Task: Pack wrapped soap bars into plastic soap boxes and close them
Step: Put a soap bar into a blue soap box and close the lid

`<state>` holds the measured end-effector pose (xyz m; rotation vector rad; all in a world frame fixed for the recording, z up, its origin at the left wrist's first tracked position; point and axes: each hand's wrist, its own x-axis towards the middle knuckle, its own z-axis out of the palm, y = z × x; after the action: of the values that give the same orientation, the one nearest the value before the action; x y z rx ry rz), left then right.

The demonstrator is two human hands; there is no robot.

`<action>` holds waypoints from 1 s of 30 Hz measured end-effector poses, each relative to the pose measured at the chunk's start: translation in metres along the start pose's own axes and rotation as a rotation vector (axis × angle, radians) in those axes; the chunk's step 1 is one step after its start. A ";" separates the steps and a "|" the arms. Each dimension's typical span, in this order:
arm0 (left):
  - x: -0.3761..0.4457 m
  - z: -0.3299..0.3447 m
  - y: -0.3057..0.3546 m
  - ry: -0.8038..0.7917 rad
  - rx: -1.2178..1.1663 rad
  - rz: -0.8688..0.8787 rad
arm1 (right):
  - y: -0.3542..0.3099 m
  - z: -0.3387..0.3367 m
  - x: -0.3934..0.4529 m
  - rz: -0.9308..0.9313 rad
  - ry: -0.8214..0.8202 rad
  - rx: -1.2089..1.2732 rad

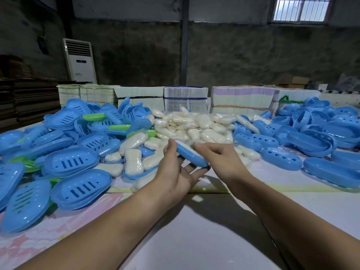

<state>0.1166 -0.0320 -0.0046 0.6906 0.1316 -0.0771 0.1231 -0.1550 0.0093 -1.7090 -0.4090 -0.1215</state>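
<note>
Pale, smooth table [204, 230] surface with faint pink and yellow print, carrying all stock. Glossy blue plastic soap-box halves, oval: slotted trays [70, 162] heaped at left with a few green pieces [93, 116] among them; lids with small heart-shaped holes [280, 158] and plain deep shells [311, 141] heaped at right. Bundled stacks of flat printed card [185, 98] stand on edge along the far side. Centre: mound of wrapped soap bars [194, 123], cream-white, rounded oblongs, each in crinkled clear film. Item in hand: one blue soap box [191, 153], held tilted above the table just in front of the mound, a white bar showing along its upper edge; whether it is fully closed cannot be told. Left hand [175, 168] cradles it from beneath, fingers spread, thumb on the far end. Right hand [218, 156] touches its right side, fingers loosely curled.
</note>
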 end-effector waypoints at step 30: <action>0.000 -0.011 0.003 -0.014 0.110 -0.088 | 0.051 -0.134 0.050 0.555 0.365 -1.299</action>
<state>0.1155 -0.0228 -0.0110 0.7939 0.1452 -0.1741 0.2066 -0.2814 0.0016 -2.9184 0.5826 -0.3277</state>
